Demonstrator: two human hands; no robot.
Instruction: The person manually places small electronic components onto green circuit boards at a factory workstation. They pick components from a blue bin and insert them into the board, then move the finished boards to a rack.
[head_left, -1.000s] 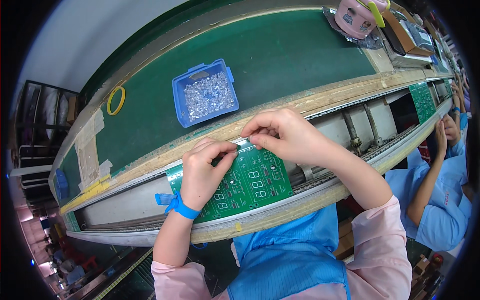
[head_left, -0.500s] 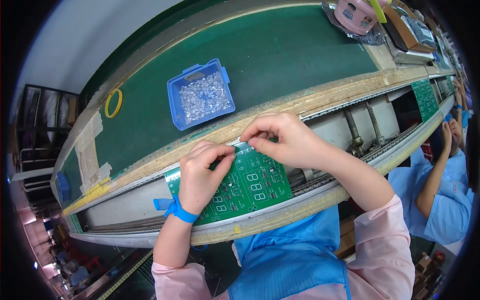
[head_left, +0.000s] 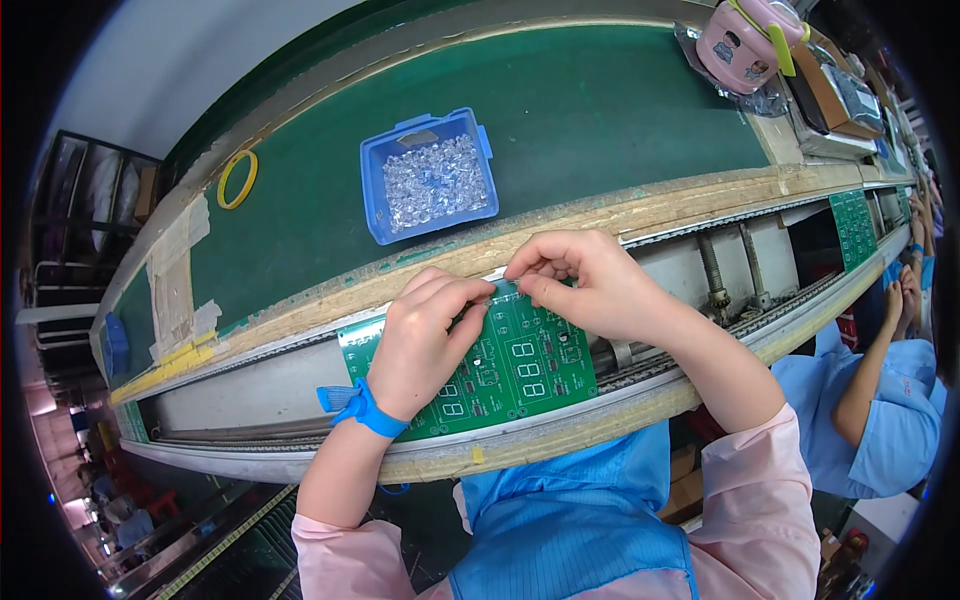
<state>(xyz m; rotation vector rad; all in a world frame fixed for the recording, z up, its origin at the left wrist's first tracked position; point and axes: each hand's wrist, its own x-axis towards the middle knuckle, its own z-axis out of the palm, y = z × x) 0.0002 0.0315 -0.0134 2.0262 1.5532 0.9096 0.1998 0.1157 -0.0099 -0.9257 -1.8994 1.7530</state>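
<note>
Green circuit board [head_left: 525, 370], lying between two rails [head_left: 540, 440]: likely light, stiff, fragile at its mounted parts; we would hold it by its edges. Left hand [head_left: 425, 335], hiding part of it, and right hand [head_left: 595, 285], near its far edge: fingertips pinched narrow, contents we cannot tell. Beyond: blue bin [head_left: 440, 227] of clear pieces [head_left: 432, 180]; yellow ring [head_left: 252, 176].

Counting two bare hands [head_left: 420, 340] of the wearer, at least three green circuit-board panels [head_left: 505, 365], one blue bin [head_left: 372, 190] of clear small parts [head_left: 435, 180] too many to number, one yellow ring [head_left: 252, 172], one pink bucket [head_left: 742, 52] and one blue wrist strap [head_left: 377, 414]
</note>
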